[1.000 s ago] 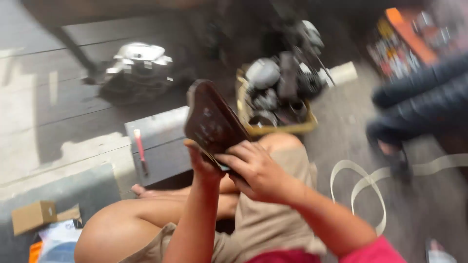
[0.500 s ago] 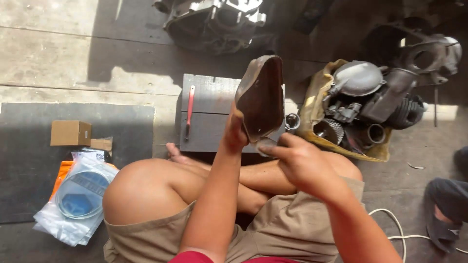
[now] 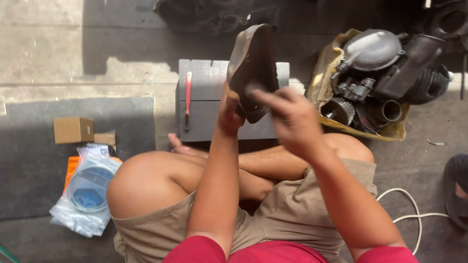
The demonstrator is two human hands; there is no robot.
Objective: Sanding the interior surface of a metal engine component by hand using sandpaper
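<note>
Brown cardboard box [image 3: 73,129] sits on the floor, far left of the grip. Nearer lies a red-handled tool [image 3: 187,100] on a grey board [image 3: 209,78]. Left hand [image 3: 228,109] holds the dark metal cover [image 3: 251,68] up; right hand [image 3: 287,119] touches it, fingers half open. Right of both sits a yellow tray [image 3: 331,58] of engine parts.

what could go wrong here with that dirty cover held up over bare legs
The brown metal cover is gripped only at its lower edge by the left hand, while the right hand works against it; it might slip onto the bare legs. The red-handled tool lies loose on the grey block near the foot.
</note>
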